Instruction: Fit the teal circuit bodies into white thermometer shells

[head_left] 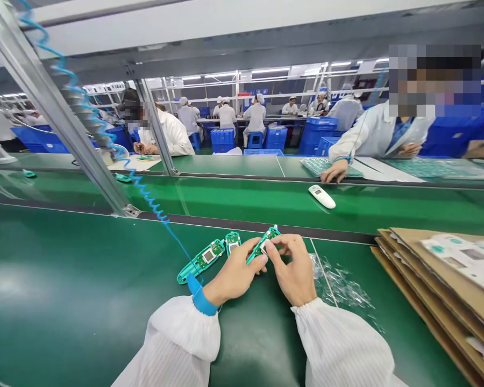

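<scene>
- The unit (260,248) is held above the green table (84,279), tilted, its far end up to the right: a slim green shell, open-faced, with a circuit board and a small pale-edged screen (partly hidden by the fingers).
- The left hand (236,273), with a blue strap (204,300) round its wrist, is clamped on the unit's near part, thumb along one side and fingers beneath.
- The right hand (296,266) is closed on the upper part, thumb beside the screen; I cannot tell whether it also pinches something smaller.
- Clear plastic bits (342,287) lie scattered near the right wrist, left of a cardboard stack (417,263).
- Two more units lie left of the hands, a long one (201,262) and a partly hidden one (233,241), boards up.
- Beyond runs a green belt (234,199), bearing a white device (321,196).
- Across it, a co-worker's hand (335,172) rests at the belt's far edge.
</scene>
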Demonstrator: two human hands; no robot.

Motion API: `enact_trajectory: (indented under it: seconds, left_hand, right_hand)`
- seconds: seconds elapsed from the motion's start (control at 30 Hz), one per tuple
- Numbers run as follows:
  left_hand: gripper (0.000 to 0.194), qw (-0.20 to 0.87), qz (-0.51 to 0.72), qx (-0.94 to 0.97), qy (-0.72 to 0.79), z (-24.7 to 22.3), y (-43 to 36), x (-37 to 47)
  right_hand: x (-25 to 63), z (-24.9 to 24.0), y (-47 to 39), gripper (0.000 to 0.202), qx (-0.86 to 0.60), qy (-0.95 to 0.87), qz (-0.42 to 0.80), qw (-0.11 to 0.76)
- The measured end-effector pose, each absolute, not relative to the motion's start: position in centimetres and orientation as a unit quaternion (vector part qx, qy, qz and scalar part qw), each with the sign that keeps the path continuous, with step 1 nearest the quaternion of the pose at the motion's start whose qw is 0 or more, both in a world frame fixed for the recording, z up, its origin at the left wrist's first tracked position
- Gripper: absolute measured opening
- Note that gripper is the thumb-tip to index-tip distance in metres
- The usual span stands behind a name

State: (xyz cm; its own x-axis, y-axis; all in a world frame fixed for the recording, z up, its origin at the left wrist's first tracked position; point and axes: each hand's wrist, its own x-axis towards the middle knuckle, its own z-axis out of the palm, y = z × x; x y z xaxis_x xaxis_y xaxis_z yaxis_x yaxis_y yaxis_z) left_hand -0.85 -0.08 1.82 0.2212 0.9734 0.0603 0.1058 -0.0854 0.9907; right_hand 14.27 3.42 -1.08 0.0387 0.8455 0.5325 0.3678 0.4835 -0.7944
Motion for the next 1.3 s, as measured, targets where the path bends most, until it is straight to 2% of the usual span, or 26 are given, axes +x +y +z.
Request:
enact_trajectory:
  seconds: [0.13,0.23,0.3,0.4,0.5,0.6,0.73,0.87,1.0,1.1,1.17,1.23,1.3]
  left_hand:
    - [0.044,0.521,0.408,0.605,0.443,1.6,-0.4,-1.6]
    - [0.039,0.470,0.460,0.576,0.485,1.2,-0.1,-2.0]
    - [0.039,0.450,0.484,0.549,0.511,1.0,0.1,-2.2]
    - [0.039,0.452,0.490,0.526,0.528,0.8,0.3,-2.3]
    - [0.037,0.450,0.495,0.527,0.524,0.9,0.2,-2.1]
    - [0.038,0.443,0.503,0.530,0.520,1.0,0.3,-1.7]
    - [0.039,0.449,0.484,0.545,0.517,0.9,0.5,-1.5]
    - [0.042,0.463,0.480,0.549,0.504,0.8,0.2,-1.6]
    - [0.044,0.487,0.492,0.537,0.481,1.0,0.0,-1.5]
    - [0.046,0.522,0.508,0.515,0.452,1.4,-0.2,-1.1]
    - [0.048,0.536,0.515,0.503,0.440,1.6,-0.4,-0.8]
    - [0.049,0.542,0.515,0.500,0.437,1.6,-0.6,-0.6]
    - [0.051,0.546,0.509,0.504,0.434,1.4,-0.7,-0.4]
  right_hand:
    - [13.4,-1.0,2.4,0.023,-0.437,-0.705,0.226,0.511]
    - [12.7,-0.3,1.6,0.030,-0.403,-0.752,0.231,0.469]
    - [13.2,0.1,1.8,0.031,-0.391,-0.759,0.217,0.472]
    - [15.8,-0.2,3.4,0.024,-0.498,-0.725,0.140,0.455]
    - [19.2,-1.3,4.7,0.019,-0.646,-0.694,0.031,0.316]
    - [22.3,-1.3,4.6,0.010,-0.666,-0.704,-0.013,0.244]
    - [27.0,2.5,4.8,0.019,-0.689,-0.697,-0.049,0.192]
    - [33.4,6.8,5.7,0.025,-0.782,-0.595,-0.107,0.151]
    - [38.0,8.0,6.4,0.025,-0.821,-0.551,-0.101,0.110]
    - [38.1,8.8,6.4,0.035,-0.807,-0.573,-0.092,0.114]
    - [36.0,9.3,6.1,0.040,-0.773,-0.614,-0.057,0.149]
    - [32.2,9.2,5.5,0.046,-0.703,-0.669,0.058,0.232]
    - [27.1,7.9,4.7,0.052,-0.586,-0.694,0.245,0.340]
